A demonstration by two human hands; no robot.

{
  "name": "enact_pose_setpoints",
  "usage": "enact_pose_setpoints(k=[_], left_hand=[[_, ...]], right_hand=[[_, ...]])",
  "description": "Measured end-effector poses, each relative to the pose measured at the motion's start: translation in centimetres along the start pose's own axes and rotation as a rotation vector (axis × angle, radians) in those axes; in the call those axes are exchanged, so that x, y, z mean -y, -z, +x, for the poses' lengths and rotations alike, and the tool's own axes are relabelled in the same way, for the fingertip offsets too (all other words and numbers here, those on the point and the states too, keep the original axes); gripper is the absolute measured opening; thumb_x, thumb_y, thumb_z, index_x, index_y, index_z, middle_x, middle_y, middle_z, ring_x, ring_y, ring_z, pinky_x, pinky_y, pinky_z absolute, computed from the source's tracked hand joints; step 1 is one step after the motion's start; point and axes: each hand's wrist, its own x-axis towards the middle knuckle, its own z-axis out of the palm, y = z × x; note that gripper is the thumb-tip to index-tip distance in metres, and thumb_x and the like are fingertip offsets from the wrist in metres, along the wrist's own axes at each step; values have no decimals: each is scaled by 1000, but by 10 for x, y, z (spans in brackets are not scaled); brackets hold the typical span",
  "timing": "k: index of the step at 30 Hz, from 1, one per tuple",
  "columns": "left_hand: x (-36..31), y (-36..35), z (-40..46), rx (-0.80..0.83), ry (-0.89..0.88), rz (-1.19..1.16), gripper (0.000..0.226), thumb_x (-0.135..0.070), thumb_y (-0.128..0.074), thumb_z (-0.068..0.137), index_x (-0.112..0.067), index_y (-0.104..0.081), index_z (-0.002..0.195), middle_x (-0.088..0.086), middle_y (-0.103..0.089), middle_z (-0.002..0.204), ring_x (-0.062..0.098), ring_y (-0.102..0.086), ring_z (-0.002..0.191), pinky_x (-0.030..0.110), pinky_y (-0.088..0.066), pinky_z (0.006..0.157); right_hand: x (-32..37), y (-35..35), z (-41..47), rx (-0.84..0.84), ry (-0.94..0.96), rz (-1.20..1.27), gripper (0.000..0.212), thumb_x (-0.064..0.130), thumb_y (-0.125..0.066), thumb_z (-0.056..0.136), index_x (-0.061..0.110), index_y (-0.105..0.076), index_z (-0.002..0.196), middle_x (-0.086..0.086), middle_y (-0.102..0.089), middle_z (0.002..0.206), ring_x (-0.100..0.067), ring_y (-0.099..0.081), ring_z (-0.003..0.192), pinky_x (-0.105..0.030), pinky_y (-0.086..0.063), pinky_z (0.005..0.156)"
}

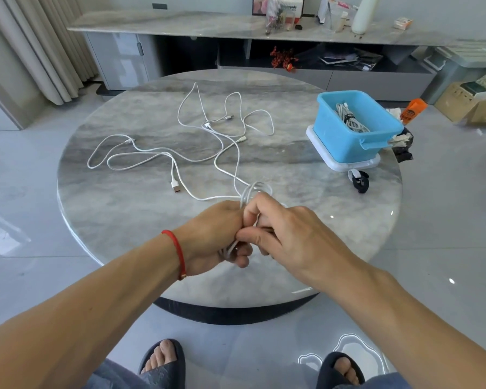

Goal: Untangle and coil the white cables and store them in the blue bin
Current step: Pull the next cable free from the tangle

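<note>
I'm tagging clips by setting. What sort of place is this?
Probably a home living room: a round marble table, a long low cabinet with household clutter along the wall, curtains, and the person in slippers.

Both forearms are bare — no sleeves reach into view. Around the left wrist sits a thin red cord bracelet (178, 252) with a small gold-coloured clasp near its lower end. The hands carry no rings or watch that I can make out. Lower down, the feet are in dark open-toed slippers (163, 363) — toes showing — and greyish-blue trouser fabric (110, 374) covers the legs.
</note>
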Motion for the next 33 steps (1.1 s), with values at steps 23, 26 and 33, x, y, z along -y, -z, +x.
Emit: enact_pose_setpoints(k=[23, 26, 33], left_hand=[[-6, 19, 0, -41, -112, 246, 37, -40, -63, 96, -19, -42, 74, 2, -19, 57, 16, -11, 48, 22, -13, 44], [-7, 20, -1, -78, -212, 274, 39, -47, -60, 94, -17, -42, 77, 3, -21, 57, 17, -14, 50, 24, -16, 46], [-7, 17, -2, -92, -418, 298, 33, -43, -52, 98, -14, -46, 82, -10, -39, 52, 17, -26, 45, 23, -27, 42]], right_hand=[[-40, 49, -4, -322, -44, -255, 10, 15, -78, 89, 17, -68, 92, 12, -68, 87, -9, -61, 84, -30, -50, 81], [-40, 53, -5, -407, -161, 68, 7, 18, -82, 87, 20, -75, 87, 11, -75, 80, -3, -71, 81, -16, -54, 83], [-21, 45, -6, -424, -336, 657, 7, 10, -78, 87, 4, -79, 92, -11, -76, 80, -26, -77, 77, -35, -65, 72]])
